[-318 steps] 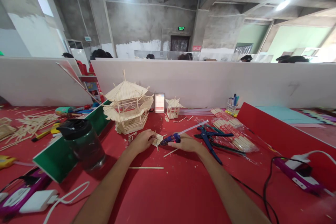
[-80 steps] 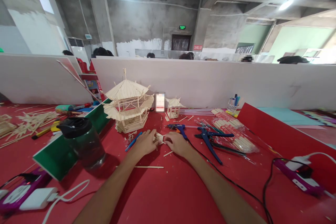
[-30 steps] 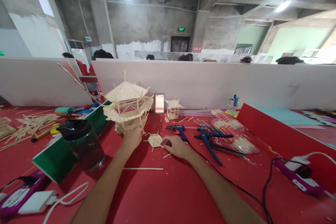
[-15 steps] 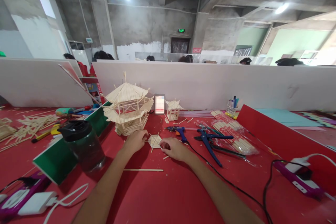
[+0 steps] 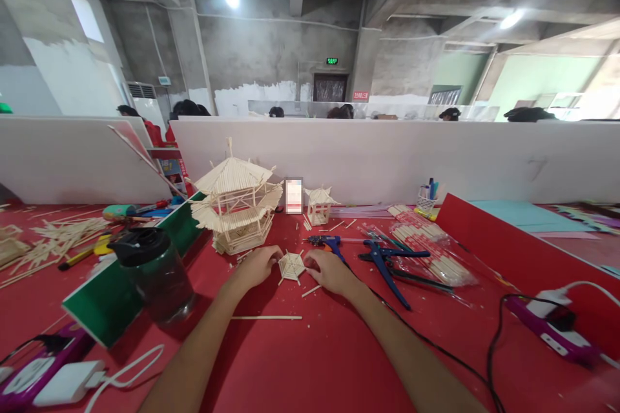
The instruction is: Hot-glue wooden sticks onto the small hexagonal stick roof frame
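A small hexagonal stick frame [image 5: 291, 266], woven like a spider web from pale wooden sticks, is between my two hands above the red tabletop. My left hand [image 5: 266, 262] pinches its left edge with curled fingers. On the opposite edge, the fingers of my right hand [image 5: 325, 269] close on it as well. Behind my left hand stands a large two-tiered stick pavilion [image 5: 235, 200]. A much smaller stick pavilion [image 5: 320, 206] is farther back. A blue hot glue gun [image 5: 329, 243] lies just beyond my right hand, and a short stick [image 5: 311, 291] lies in front of it.
Blue cutters [image 5: 387, 264] and bagged sticks [image 5: 429, 248] lie to the right. A dark water bottle [image 5: 155, 277] stands at left beside a green divider [image 5: 97, 300]. One long stick [image 5: 266, 317] lies in front. The glue gun's black cable [image 5: 426, 339] runs toward the right front.
Both hands have shifted slightly right with the hexagonal frame, which has turned a little and shows its face more fully. The view has tilted slightly upward.
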A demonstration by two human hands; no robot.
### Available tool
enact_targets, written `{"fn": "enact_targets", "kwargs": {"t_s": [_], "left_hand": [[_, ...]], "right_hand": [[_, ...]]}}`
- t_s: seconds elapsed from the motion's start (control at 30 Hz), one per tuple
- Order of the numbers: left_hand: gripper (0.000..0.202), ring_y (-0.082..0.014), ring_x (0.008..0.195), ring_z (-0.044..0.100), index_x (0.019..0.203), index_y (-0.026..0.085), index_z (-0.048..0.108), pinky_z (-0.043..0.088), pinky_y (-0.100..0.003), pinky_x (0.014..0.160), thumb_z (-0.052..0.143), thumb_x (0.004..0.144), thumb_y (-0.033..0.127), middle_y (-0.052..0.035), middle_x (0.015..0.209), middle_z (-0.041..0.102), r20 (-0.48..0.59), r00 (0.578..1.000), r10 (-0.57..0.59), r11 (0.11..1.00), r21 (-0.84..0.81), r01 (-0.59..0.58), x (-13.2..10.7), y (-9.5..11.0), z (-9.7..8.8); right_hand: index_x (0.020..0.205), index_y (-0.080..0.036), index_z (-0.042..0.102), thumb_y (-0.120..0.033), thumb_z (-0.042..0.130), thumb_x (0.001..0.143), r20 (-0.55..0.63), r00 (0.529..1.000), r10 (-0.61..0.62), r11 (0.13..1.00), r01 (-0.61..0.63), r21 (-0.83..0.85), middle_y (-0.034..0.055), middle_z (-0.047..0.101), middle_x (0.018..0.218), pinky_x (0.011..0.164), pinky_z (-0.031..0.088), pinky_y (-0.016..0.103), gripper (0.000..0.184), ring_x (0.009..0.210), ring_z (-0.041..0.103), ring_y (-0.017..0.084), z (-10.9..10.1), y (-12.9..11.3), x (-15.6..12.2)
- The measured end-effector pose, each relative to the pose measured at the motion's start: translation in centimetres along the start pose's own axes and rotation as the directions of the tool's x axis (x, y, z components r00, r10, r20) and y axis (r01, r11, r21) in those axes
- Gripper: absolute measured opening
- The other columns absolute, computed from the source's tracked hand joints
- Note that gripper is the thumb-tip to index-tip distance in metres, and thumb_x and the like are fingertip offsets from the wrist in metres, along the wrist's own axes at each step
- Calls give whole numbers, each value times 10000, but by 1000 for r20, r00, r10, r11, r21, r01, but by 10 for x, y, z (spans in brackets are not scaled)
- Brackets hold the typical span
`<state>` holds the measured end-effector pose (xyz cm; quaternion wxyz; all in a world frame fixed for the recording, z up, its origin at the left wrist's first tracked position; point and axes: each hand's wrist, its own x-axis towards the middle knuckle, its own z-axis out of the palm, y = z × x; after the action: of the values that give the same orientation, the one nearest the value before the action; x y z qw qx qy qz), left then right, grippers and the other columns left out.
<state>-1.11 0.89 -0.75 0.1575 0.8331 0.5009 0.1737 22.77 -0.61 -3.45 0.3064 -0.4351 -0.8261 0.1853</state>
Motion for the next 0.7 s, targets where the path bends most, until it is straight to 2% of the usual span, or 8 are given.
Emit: {"fn": "enact_targets", "kwargs": {"t_s": [0.23, 0.37, 0.47, 0.53, 0.6, 0.7], "left_hand": [[352, -252, 1048, 619, 1076, 195, 641, 434, -332, 864, 469, 815, 32, -105, 1094, 681, -92, 995, -50, 982, 175, 66, 1, -13, 2], [383, -252, 1125, 599, 1101, 178, 641, 413, -354, 958, 465, 808, 5, -136, 1189, 647, -133, 988, -77, 971, 213, 104, 2, -20, 2], [386, -260, 1117, 607, 1096, 185, 652, 424, -368, 963, 475, 801, 9, -133, 1187, 651, -130, 988, -79, 970, 218, 107, 3, -21, 2], [424, -260, 1117, 606, 1124, 191, 652, 434, -370, 964, 468, 792, 2, -122, 1183, 661, -120, 992, -39, 977, 201, 63, 3, -20, 3], [508, -243, 1152, 590, 1187, 194, 635, 425, -359, 996, 437, 775, -26, -108, 1221, 657, -115, 993, 40, 986, 166, -20, 4, -18, 7], [630, -211, 1206, 562, 1269, 192, 598, 393, -342, 1050, 391, 734, -69, -90, 1291, 634, -97, 985, 144, 986, 96, -134, 6, -15, 15]], "right_hand": [[921, -179, 658, -73, 624, 784, 62, 997, 45, 996, -40, -76, 44, 700, 832, 681, 405, 250, 177, 762, 622, 173, -3, -2, -1], [926, -178, 661, -91, 630, 800, 85, 995, 57, 995, -51, -80, 48, 707, 837, 660, 391, 241, 156, 758, 623, 171, -9, -5, -2], [903, -173, 655, -141, 643, 821, 87, 994, 68, 995, -62, -74, 49, 706, 832, 641, 378, 233, 89, 741, 618, 164, -14, -6, -2], [866, -171, 649, -206, 667, 824, 64, 994, 94, 992, -87, -96, 45, 695, 803, 610, 356, 232, 57, 707, 603, 160, -17, -5, -1], [838, -170, 643, -259, 685, 822, 35, 993, 112, 987, -107, -121, 43, 686, 787, 591, 334, 233, 100, 689, 587, 159, -18, -4, -1], [831, -171, 646, -243, 655, 848, 47, 996, 77, 989, -70, -129, 44, 686, 801, 612, 335, 237, 75, 711, 588, 158, -17, -3, -1]]}}
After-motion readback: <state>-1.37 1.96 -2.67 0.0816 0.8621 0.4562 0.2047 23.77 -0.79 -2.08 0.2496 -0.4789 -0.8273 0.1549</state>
